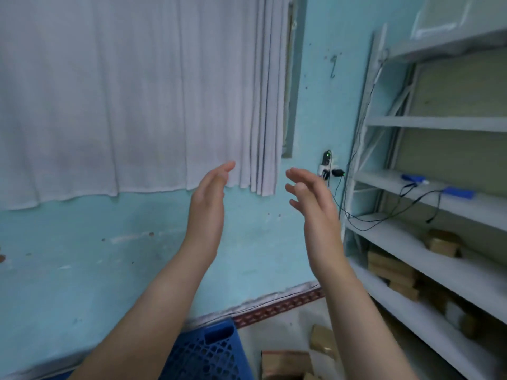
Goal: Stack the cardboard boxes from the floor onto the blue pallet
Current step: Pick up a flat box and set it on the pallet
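My left hand [208, 204] and my right hand [312, 204] are raised in front of the turquoise wall, palms facing each other, fingers straight and holding nothing. Far below them a corner of the blue pallet [211, 352] with a lattice top shows at the bottom edge. A cardboard box [285, 363] lies on the floor right of the pallet, and a smaller cardboard box [322, 341] lies just behind it, partly hidden by my right forearm.
A grey metal shelf unit [439, 267] fills the right side, holding several cardboard boxes [392, 270], blue devices and black cables. A wall socket with chargers [329, 168] sits beside it. A white curtain [131, 91] covers the window at upper left.
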`<state>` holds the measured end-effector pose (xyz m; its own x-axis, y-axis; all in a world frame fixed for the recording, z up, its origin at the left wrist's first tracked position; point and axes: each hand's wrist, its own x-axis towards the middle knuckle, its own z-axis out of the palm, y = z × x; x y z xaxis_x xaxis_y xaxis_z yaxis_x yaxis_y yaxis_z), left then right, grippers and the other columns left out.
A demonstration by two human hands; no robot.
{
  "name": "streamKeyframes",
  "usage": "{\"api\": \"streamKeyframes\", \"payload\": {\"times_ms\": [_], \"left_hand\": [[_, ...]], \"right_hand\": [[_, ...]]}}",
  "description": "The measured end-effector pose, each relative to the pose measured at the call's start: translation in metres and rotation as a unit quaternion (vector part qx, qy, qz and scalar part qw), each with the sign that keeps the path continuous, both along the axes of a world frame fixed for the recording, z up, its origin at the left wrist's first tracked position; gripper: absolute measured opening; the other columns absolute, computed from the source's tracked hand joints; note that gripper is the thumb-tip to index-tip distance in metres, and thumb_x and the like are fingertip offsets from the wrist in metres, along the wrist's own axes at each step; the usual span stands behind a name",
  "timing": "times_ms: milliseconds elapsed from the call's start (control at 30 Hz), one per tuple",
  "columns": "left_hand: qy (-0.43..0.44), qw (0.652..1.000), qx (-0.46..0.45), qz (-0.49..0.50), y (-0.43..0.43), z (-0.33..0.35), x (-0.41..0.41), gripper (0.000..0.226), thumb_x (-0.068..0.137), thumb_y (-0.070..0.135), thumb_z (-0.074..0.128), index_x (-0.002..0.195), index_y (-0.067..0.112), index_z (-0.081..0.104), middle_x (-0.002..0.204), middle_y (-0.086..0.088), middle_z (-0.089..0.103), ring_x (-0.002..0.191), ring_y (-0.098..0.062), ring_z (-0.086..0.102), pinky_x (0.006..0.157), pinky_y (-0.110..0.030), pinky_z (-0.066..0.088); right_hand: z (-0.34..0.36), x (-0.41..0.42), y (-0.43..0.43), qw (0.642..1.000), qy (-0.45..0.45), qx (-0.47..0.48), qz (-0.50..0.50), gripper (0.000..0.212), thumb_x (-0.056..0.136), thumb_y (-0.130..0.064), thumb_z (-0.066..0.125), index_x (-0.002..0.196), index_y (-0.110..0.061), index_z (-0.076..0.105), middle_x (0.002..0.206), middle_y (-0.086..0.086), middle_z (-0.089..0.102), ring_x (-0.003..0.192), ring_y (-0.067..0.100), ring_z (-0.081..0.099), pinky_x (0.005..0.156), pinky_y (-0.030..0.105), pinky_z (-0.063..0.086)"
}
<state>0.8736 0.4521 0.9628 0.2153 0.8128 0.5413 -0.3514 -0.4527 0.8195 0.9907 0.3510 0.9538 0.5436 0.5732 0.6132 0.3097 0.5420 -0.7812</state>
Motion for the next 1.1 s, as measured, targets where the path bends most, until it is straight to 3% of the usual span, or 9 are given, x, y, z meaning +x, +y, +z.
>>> {"api": "streamKeyframes", "payload": {"times_ms": [167,367,633,867,1100], "left_hand": [[-0.007,0.997,0.026,-0.07,-0.05,0.036,0.045,0.027,0.092,0.035,0.043,0.103,0.038,0.068,0.121,0.02,0.064,0.122,0.001,0.054,0.106,-0.027,0.041],[-0.023,0.995,0.007,-0.097,-0.105,0.037,0.131,0.034,0.083,0.042,0.042,0.101,0.037,0.07,0.121,0.019,0.066,0.118,0.005,0.056,0.103,-0.025,0.042],[-0.004,0.994,-0.04,-0.1,-0.161,-0.009,0.25,0.032,0.085,0.042,0.043,0.098,0.039,0.073,0.119,0.019,0.069,0.115,0.004,0.059,0.098,-0.025,0.043],[0.026,0.993,-0.056,-0.098,-0.155,-0.038,0.305,0.036,0.09,0.041,0.04,0.11,0.035,0.069,0.124,0.017,0.067,0.119,0.004,0.057,0.103,-0.026,0.042],[0.057,0.986,-0.122,-0.095,-0.1,-0.107,0.346,0.03,0.097,0.032,0.041,0.107,0.031,0.069,0.122,0.012,0.068,0.116,0.0,0.06,0.101,-0.028,0.043]], "right_hand": [[0.03,0.046,-0.067,0.999,-0.02,0.002,-0.038,0.024,0.103,-0.022,0.048,0.122,-0.022,0.063,0.127,-0.013,0.065,0.124,0.01,0.058,0.111,0.046,0.041],[0.039,0.125,-0.119,0.999,-0.035,0.001,-0.04,0.032,0.091,-0.037,0.047,0.119,-0.031,0.062,0.13,-0.015,0.064,0.125,0.009,0.057,0.111,0.044,0.041],[0.004,0.249,-0.169,0.998,-0.039,-0.048,-0.019,0.033,0.097,-0.038,0.045,0.125,-0.027,0.06,0.133,-0.014,0.062,0.12,0.005,0.059,0.107,0.036,0.046],[-0.034,0.304,-0.153,0.998,-0.019,-0.053,-0.023,0.03,0.1,-0.037,0.044,0.124,-0.028,0.06,0.129,-0.016,0.063,0.117,0.003,0.061,0.104,0.033,0.047],[-0.11,0.362,-0.118,0.992,0.012,-0.112,-0.054,0.029,0.103,-0.033,0.045,0.127,-0.024,0.057,0.132,-0.009,0.061,0.116,0.005,0.061,0.103,0.033,0.048]]}}
